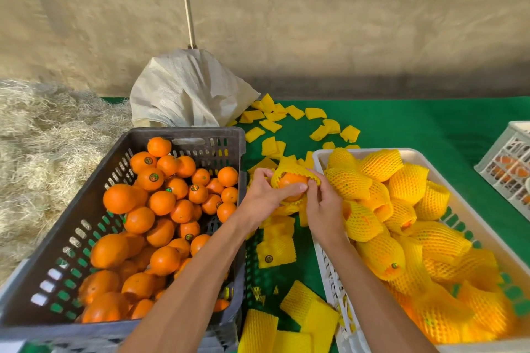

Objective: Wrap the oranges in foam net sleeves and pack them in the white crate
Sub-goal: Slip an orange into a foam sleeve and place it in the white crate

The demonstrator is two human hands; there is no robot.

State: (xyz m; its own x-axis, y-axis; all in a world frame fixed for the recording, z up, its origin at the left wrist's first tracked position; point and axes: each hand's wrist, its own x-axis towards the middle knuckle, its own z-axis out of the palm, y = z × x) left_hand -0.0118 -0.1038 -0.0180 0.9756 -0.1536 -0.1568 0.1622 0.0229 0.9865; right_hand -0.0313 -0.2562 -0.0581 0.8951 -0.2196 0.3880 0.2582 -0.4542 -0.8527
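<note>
Between the two crates, my left hand (pixel 268 190) grips an orange (pixel 291 182), thumb across its front. A yellow foam net sleeve (pixel 289 169) covers the orange's top and back. My right hand (pixel 322 203) pinches the sleeve's right edge beside the fruit. The white crate (pixel 321 157) on the right holds several oranges wrapped in yellow sleeves (pixel 381 166). The dark grey crate (pixel 183 133) on the left is full of bare oranges (pixel 162 202).
Loose flat yellow sleeves (pixel 276 248) lie on the green mat (pixel 415 129) between and behind the crates. A white woven sack (pixel 186 92) stands behind the grey crate, straw (pixel 43 135) at left. Another white crate (pixel 510 163) sits at the far right.
</note>
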